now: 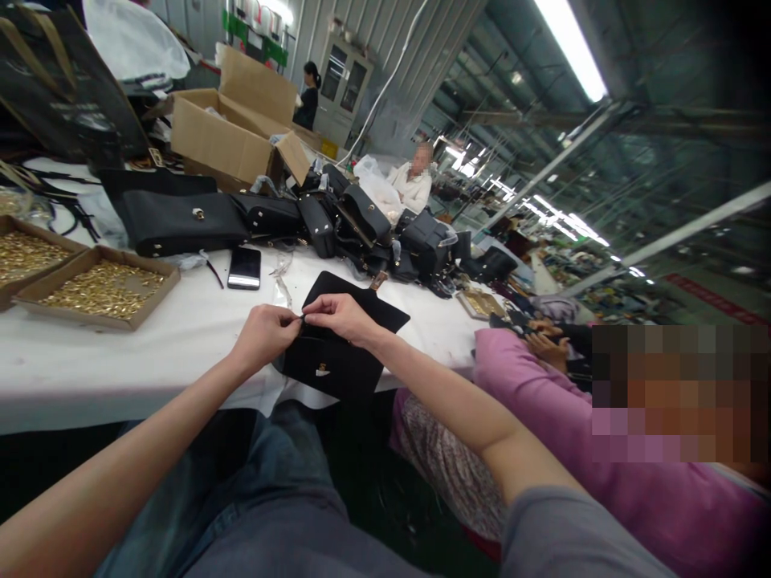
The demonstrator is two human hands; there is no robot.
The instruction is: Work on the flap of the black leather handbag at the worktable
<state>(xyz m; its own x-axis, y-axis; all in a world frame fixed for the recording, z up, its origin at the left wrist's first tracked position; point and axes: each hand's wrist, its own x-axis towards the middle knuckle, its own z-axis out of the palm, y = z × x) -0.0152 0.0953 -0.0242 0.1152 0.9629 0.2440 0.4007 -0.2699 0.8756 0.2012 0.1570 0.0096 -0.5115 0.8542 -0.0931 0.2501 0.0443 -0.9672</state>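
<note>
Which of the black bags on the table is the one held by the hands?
The flat black bag at the table's near edge, pinched by left hand and right hand; the others lie piled farther back.

A long white table (120, 353) runs across a large workshop hall. Corrugated metal walls (385, 48) close the far end, where a pale cabinet (344, 84) with glass doors stands. Overhead, steel roof beams (602, 120) carry long fluorescent tube lights (569, 44), which glow brightly; further rows of lights recede into the depth of the hall. A white cable (385, 84) hangs down along the wall. Open cardboard boxes (234, 128) sit at the far side of the table.
</note>
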